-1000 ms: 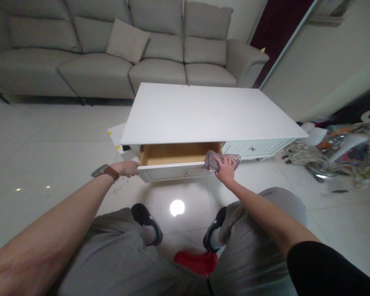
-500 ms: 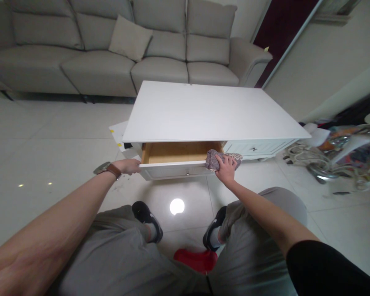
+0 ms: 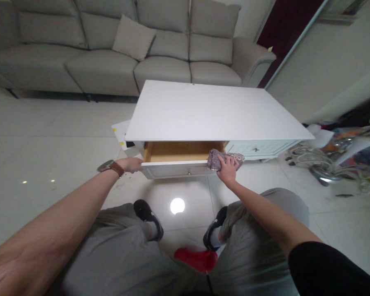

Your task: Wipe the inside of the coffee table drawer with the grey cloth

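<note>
A white low table [image 3: 216, 113] has its left drawer [image 3: 172, 169] pulled out, showing a bare wooden inside. My left hand [image 3: 133, 165], below a watch with a brown strap, grips the left end of the drawer front. At the drawer's right front corner, my right hand [image 3: 227, 167] is closed on a folded purple-grey patterned cloth [image 3: 214, 160], which rests against the corner. The fingertips of my left hand are hidden at the drawer's edge.
Behind the table stands a grey sofa [image 3: 105, 65] with a cushion [image 3: 133, 38]. Cables and a metal-based stand [image 3: 323, 174] lie on the floor at right. A red object [image 3: 195, 260] is between my feet. A white panel [image 3: 120, 130] shows left of the table.
The whole view has shifted slightly, with things appearing a little further right. Both hands keep their places on the drawer and the cloth.
</note>
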Action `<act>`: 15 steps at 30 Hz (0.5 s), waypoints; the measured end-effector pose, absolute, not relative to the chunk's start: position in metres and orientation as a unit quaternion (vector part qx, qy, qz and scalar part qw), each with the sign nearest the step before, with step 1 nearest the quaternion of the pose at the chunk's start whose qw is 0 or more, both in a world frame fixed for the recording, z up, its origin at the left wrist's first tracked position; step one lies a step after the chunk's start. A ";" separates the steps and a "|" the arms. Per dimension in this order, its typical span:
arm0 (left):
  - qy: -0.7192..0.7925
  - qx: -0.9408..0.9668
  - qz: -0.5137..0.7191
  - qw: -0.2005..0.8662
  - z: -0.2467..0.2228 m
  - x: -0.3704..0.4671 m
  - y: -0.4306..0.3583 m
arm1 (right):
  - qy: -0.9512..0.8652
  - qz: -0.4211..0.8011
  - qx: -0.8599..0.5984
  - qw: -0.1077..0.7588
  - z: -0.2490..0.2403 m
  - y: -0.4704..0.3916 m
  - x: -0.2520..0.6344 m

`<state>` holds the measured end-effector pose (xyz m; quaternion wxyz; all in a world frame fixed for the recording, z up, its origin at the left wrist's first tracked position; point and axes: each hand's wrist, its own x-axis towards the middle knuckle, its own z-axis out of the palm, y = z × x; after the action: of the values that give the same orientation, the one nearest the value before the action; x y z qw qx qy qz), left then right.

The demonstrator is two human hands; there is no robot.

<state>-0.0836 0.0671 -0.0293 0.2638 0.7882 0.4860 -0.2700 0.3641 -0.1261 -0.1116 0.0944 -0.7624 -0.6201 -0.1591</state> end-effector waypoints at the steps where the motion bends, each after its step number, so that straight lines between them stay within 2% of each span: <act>1: 0.488 0.783 -0.271 0.274 -0.029 -0.083 0.067 | -0.620 -0.160 -0.762 0.093 -0.112 -0.126 0.364; 15: 0.497 0.778 -0.272 0.272 -0.023 -0.082 0.064 | -0.619 -0.159 -0.762 0.104 -0.113 -0.127 0.362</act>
<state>-0.0819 0.0639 -0.0232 0.2722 0.7776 0.4970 -0.2724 0.3625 -0.1270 -0.1129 0.1037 -0.7621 -0.6190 -0.1587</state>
